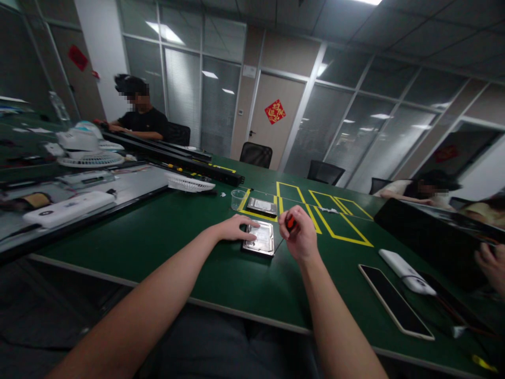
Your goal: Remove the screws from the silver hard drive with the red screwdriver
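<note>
A silver hard drive [267,239] lies flat on the green table close in front of me. My left hand [232,228] grips it from the left, thumb and index finger stretched over its top face. Held in my right hand [300,234] is a screwdriver [291,223] with a red and black handle. Its thin shaft points down to the drive's right side; whether the tip touches is too small to tell. Just behind, a second hard drive [262,206] sits within a yellow taped frame, next to a clear plastic cup [237,200].
Yellow taped rectangles [339,237] mark the table [221,268]. To the right lie a phone [396,300] and a white power bank [408,271], near a large black panel [418,242]. Left are a white power strip [71,208] and fan parts [90,145]. Other people sit around the table.
</note>
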A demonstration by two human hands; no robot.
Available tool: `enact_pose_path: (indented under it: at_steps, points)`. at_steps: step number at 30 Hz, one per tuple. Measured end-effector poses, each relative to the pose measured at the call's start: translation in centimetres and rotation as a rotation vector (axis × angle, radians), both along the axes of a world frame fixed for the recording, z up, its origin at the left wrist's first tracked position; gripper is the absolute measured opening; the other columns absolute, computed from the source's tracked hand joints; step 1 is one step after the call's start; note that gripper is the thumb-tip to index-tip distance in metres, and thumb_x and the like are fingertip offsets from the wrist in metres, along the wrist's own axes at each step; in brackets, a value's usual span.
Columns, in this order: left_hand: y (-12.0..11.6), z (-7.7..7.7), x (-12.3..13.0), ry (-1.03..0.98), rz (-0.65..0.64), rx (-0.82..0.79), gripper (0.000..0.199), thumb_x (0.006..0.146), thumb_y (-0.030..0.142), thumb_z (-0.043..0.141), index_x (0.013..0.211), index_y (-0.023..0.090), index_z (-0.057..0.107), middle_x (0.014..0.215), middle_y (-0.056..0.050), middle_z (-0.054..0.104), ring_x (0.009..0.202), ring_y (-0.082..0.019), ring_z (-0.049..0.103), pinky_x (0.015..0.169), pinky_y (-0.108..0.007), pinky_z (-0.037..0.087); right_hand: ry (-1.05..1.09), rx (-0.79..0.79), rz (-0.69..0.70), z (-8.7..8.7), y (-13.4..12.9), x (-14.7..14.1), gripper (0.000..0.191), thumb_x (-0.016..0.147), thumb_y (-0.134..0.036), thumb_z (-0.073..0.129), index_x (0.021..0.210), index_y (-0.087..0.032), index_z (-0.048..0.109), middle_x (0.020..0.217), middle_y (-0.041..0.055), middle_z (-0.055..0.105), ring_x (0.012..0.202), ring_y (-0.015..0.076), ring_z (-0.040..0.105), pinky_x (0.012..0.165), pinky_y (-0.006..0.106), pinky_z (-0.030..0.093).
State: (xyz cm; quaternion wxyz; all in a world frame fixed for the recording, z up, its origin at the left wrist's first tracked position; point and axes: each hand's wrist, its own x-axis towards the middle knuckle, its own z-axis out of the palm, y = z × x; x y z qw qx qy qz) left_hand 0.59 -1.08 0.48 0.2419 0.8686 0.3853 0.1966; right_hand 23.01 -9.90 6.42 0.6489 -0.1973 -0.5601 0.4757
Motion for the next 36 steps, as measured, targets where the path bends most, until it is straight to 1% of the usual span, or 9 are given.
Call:
enact_pose_path:
  at_steps: [3, 5, 10, 15, 22, 28, 31, 34, 36]
  points:
    - [0.01, 0.04, -0.02, 0.002, 0.008, -0.011, 0.068, 0.080, 0.066, 0.072, 0.140, 0.034, 0.061, 0.148, -0.007, 0.052, 0.141, -0.035, 0.041, 0.117, -0.044, 0.029, 0.002, -0.012, 0.018, 0.03, 0.08, 0.04, 0.024, 0.093, -0.039, 0.057, 0.078, -0.022, 0.049, 0.066, -0.0009, 0.064, 0.038, 0.0062, 0.035, 0.040, 0.020, 0.023]
    - [0.00, 0.05, 0.00, 0.001, 0.010, -0.017, 0.068, 0.080, 0.065, 0.072, 0.140, 0.034, 0.061, 0.148, -0.007, 0.052, 0.141, -0.035, 0.041, 0.117, -0.044, 0.029, 0.011, -0.024, 0.027, 0.10, 0.11, 0.04, 0.025, 0.094, -0.040, 0.054, 0.078, -0.021, 0.053, 0.064, -0.0005, 0.062, 0.038, 0.0061, 0.034, 0.040, 0.020, 0.023]
    - [-0.12, 0.11, 0.04, -0.005, 0.008, -0.018, 0.067, 0.080, 0.064, 0.072, 0.139, 0.035, 0.061, 0.150, -0.006, 0.050, 0.141, -0.034, 0.040, 0.118, -0.044, 0.028, 0.049, -0.051, 0.064, 0.27, 0.13, 0.05, 0.036, 0.098, -0.045, 0.045, 0.076, -0.019, 0.058, 0.062, 0.0014, 0.060, 0.038, 0.0063, 0.035, 0.041, 0.020, 0.027]
    - [-0.21, 0.28, 0.01, 0.002, 0.015, -0.050, 0.068, 0.080, 0.065, 0.072, 0.140, 0.036, 0.060, 0.150, -0.007, 0.049, 0.143, -0.034, 0.038, 0.118, -0.046, 0.028, 0.030, -0.032, 0.047, 0.07, 0.23, 0.08, 0.033, 0.096, -0.041, 0.050, 0.073, -0.019, 0.056, 0.062, 0.0009, 0.059, 0.039, 0.0065, 0.037, 0.041, 0.020, 0.029]
    - [-0.06, 0.13, 0.02, 0.005, 0.015, -0.043, 0.067, 0.080, 0.065, 0.072, 0.140, 0.037, 0.060, 0.150, -0.007, 0.049, 0.142, -0.034, 0.039, 0.118, -0.046, 0.027, 0.047, -0.023, -0.028, -0.21, 0.47, 0.12, 0.027, 0.095, -0.038, 0.055, 0.076, -0.019, 0.057, 0.063, 0.0003, 0.059, 0.044, 0.0093, 0.045, 0.042, 0.021, 0.032]
    - [-0.12, 0.02, 0.12, -0.006, 0.011, -0.016, 0.066, 0.080, 0.064, 0.072, 0.139, 0.035, 0.062, 0.148, -0.006, 0.052, 0.141, -0.033, 0.040, 0.118, -0.042, 0.028, 0.034, -0.016, -0.020, -0.10, 0.30, 0.06, 0.026, 0.094, -0.035, 0.058, 0.073, -0.020, 0.053, 0.063, -0.0010, 0.060, 0.044, 0.0095, 0.046, 0.042, 0.021, 0.033]
    - [-0.20, 0.12, 0.09, -0.002, 0.016, -0.026, 0.066, 0.080, 0.065, 0.072, 0.139, 0.036, 0.061, 0.149, -0.006, 0.051, 0.142, -0.034, 0.040, 0.118, -0.044, 0.028, 0.041, -0.021, -0.002, -0.01, 0.20, 0.13, 0.023, 0.093, -0.035, 0.058, 0.076, -0.021, 0.053, 0.064, -0.0015, 0.061, 0.041, 0.0086, 0.045, 0.040, 0.020, 0.031]
    - [-0.29, 0.26, 0.04, 0.004, 0.022, -0.038, 0.067, 0.080, 0.064, 0.072, 0.140, 0.037, 0.061, 0.150, -0.006, 0.049, 0.143, -0.034, 0.038, 0.118, -0.045, 0.028, 0.051, -0.029, 0.027, 0.09, 0.15, 0.22, 0.019, 0.094, -0.033, 0.056, 0.080, -0.020, 0.057, 0.065, -0.0010, 0.062, 0.038, 0.0068, 0.041, 0.039, 0.020, 0.027]
    - [-0.33, 0.34, 0.01, 0.006, 0.021, -0.044, 0.067, 0.080, 0.064, 0.072, 0.140, 0.036, 0.060, 0.151, -0.006, 0.048, 0.143, -0.034, 0.038, 0.118, -0.045, 0.028, 0.060, -0.035, 0.037, 0.15, 0.17, 0.25, 0.022, 0.095, -0.033, 0.053, 0.079, -0.019, 0.059, 0.062, -0.0003, 0.061, 0.037, 0.0060, 0.038, 0.040, 0.019, 0.026]
